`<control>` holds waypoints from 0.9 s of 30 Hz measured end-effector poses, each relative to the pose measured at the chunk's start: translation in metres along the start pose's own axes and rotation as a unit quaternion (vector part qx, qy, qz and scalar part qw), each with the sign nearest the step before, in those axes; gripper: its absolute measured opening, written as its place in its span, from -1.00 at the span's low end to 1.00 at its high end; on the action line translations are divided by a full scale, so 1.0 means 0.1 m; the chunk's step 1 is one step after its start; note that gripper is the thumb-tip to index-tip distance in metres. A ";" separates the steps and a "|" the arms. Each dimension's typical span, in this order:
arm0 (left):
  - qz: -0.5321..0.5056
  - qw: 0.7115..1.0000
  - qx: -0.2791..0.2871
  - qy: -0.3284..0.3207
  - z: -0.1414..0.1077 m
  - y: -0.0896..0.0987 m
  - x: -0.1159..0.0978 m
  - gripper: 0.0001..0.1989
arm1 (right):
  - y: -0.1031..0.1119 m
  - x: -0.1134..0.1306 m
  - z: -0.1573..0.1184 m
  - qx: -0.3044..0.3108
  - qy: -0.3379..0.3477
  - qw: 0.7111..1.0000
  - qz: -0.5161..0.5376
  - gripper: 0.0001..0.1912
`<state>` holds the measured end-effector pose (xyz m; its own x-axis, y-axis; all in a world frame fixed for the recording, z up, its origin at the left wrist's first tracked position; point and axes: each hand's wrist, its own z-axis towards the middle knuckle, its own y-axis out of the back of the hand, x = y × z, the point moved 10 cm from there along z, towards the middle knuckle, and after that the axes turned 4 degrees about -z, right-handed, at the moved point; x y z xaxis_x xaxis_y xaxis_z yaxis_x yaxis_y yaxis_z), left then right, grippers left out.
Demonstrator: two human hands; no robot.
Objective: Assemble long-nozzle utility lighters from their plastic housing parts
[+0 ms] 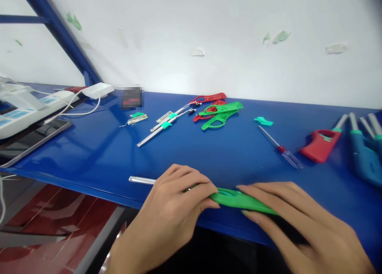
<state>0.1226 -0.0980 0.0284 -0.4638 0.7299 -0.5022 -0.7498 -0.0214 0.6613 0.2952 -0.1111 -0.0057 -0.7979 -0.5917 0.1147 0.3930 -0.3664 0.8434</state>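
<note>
A green lighter body (238,201) with a metal tube (141,180) pointing left lies between my two hands, over the front edge of the blue table. My left hand (176,198) is closed round the tube end, its fingertips pinching the green plastic and hiding the joint. The fingers and thumb of my right hand (298,214) grip the other end of the green body from above and below. Beyond them lie green shell halves (219,120), red shell halves (209,98) and metal tubes with wires (152,137).
A screwdriver (282,148) and a green trigger piece (263,121) lie right of centre. A red lighter (322,144) and blue lighters (365,154) are at the right. On the left are a phone (32,140), a power strip (59,97) and white cables.
</note>
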 end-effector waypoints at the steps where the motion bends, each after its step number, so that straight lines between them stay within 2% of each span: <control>1: 0.000 1.000 -0.007 -0.005 0.01 0.01 -0.01 -0.91 | 0.01 0.02 0.01 -0.004 0.004 1.000 0.008 -0.72; 7: -0.011 1.000 -0.024 -0.014 0.02 0.03 -0.01 -0.86 | 0.14 0.10 -0.01 -0.038 0.028 0.998 0.034 -0.62; 12: -0.010 1.000 -0.019 -0.015 0.02 0.03 -0.02 -0.84 | 0.25 0.22 -0.02 -0.069 0.089 0.993 0.024 -0.74; 17: 0.011 1.000 0.009 -0.005 -0.01 -0.02 -0.02 -0.87 | 0.15 0.12 0.07 -0.043 0.024 0.999 0.019 -0.76; 21: 0.048 0.998 0.021 -0.018 -0.02 -0.01 -0.07 -0.81 | 0.08 0.05 0.07 -0.023 -0.021 0.999 0.026 -0.77; 24: 0.060 0.998 0.006 -0.020 -0.01 0.05 -0.11 -0.76 | 0.09 -0.01 0.07 -0.016 -0.058 0.998 0.023 -0.65; 27: 0.060 0.998 -0.025 -0.002 0.00 0.12 -0.09 -0.80 | 0.11 -0.05 0.07 -0.018 -0.079 0.996 0.038 -0.57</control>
<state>0.1180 -0.1052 0.0406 -0.5501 0.7226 -0.4185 -0.7112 -0.1428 0.6883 0.3004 -0.1069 0.0068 -0.8261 -0.4992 0.2614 0.4687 -0.3513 0.8105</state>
